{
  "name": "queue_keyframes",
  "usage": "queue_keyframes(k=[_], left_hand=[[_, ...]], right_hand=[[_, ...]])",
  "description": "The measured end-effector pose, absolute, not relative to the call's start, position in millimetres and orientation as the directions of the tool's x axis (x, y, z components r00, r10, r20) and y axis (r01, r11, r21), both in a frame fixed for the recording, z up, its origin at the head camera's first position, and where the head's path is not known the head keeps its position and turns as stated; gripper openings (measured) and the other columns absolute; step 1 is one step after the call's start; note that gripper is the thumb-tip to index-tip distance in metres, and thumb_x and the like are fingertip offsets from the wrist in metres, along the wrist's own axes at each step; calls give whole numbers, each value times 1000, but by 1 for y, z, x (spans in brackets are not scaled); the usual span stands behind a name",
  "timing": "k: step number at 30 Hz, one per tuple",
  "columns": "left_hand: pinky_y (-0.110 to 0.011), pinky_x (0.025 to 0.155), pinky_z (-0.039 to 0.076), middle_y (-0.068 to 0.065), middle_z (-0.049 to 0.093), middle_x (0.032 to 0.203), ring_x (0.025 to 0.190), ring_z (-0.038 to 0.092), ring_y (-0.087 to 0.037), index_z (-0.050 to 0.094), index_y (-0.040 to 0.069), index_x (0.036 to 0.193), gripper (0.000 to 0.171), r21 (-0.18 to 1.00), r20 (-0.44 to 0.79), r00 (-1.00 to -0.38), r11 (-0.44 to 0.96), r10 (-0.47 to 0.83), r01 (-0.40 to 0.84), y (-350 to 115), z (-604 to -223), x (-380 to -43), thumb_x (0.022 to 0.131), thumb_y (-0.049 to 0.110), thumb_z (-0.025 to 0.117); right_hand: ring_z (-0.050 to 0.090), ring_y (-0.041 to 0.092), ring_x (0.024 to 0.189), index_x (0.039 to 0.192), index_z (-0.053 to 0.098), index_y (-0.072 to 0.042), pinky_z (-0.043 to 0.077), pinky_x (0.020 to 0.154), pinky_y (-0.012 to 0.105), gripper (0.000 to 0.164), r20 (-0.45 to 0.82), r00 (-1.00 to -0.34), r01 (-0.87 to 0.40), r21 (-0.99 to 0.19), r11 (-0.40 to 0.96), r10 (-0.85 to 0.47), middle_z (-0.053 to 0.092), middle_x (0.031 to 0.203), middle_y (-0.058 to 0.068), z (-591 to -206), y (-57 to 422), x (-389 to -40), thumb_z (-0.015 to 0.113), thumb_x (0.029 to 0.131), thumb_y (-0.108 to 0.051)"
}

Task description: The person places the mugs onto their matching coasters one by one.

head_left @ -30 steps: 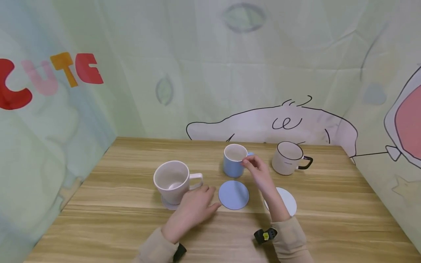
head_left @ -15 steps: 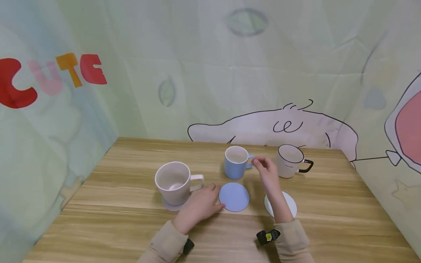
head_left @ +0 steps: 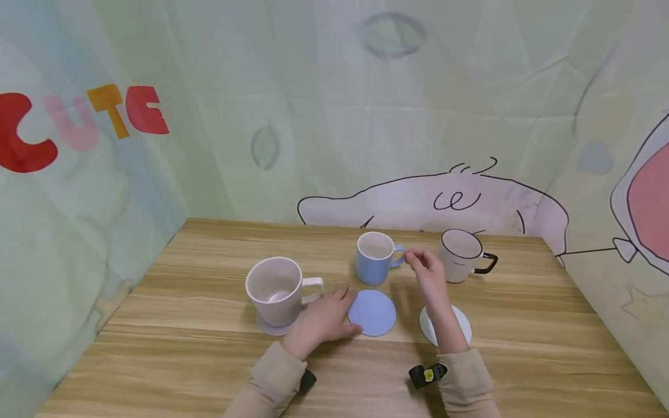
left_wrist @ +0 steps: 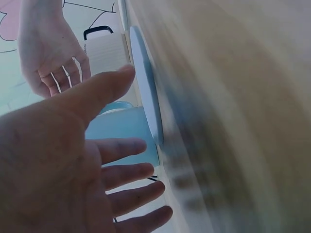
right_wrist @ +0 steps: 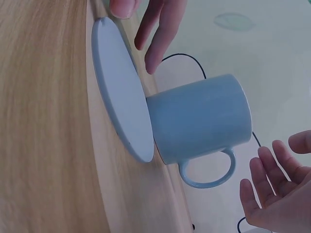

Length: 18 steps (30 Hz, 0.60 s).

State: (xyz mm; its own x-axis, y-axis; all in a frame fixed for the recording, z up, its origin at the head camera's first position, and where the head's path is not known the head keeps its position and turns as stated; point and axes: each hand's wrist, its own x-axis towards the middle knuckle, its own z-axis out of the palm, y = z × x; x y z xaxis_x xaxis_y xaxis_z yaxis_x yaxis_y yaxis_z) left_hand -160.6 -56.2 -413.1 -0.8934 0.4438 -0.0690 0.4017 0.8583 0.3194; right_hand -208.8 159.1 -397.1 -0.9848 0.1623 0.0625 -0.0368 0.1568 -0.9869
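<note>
Blue mug [head_left: 371, 270]: at reach step, presumably; right hand [head_left: 430, 276] released right of mug, left hand [head_left: 328, 316] released front-left; next, probably pinch handle [right_wrist: 206, 185].

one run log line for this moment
left hand: beside round blue coaster; right hand: empty, near handle of cylindrical blue mug; mug: upright behind coaster

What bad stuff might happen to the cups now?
The right hand is close to the blue cup, near its handle, so a bump might tip the cup over.

The left hand is between the big pale cup and the blue coaster, so it could nudge either one out of place.
</note>
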Motion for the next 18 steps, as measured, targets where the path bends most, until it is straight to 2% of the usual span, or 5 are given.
queue_keyframes(k=[5, 9, 13, 18], left_hand=[[-49, 111, 37, -21, 41, 149, 138, 40, -36, 45, 1, 141, 77, 316, -102, -884, 858, 456, 406, -55, -415, -164, 82, 42, 71], [-48, 112, 36, -20, 41, 150, 140, 39, -34, 43, 2, 142, 78, 311, -121, -881, 861, 457, 403, -55, -416, -165, 82, 44, 70], [-49, 111, 37, -20, 40, 150, 139, 40, -34, 43, 2, 142, 78, 314, -131, -883, 864, 451, 394, -56, -417, -165, 82, 43, 71], [-50, 111, 37, -19, 38, 151, 140, 38, -34, 42, 2, 143, 79, 313, -138, -885, 867, 445, 387, -57, -416, -164, 82, 42, 72]], right_hand=[[57, 10, 98, 113, 58, 5, 42, 87, 17, 26, 60, -985, -37, -989, 144, 163, 65, 104, 6, -398, 159, -209, 51, 99, -15], [56, 8, 95, 112, 58, 5, 42, 86, 18, 25, 61, -985, -37, -989, 145, 164, 65, 99, 0, -398, 159, -209, 51, 98, -15], [56, 4, 93, 112, 59, 5, 42, 86, 18, 26, 55, -985, -30, -988, 154, 163, 66, 100, 1, -398, 158, -208, 52, 98, -16], [56, 5, 93, 112, 59, 5, 43, 85, 17, 25, 60, -984, -34, -988, 152, 167, 66, 100, 2, -402, 156, -210, 52, 98, -15]])
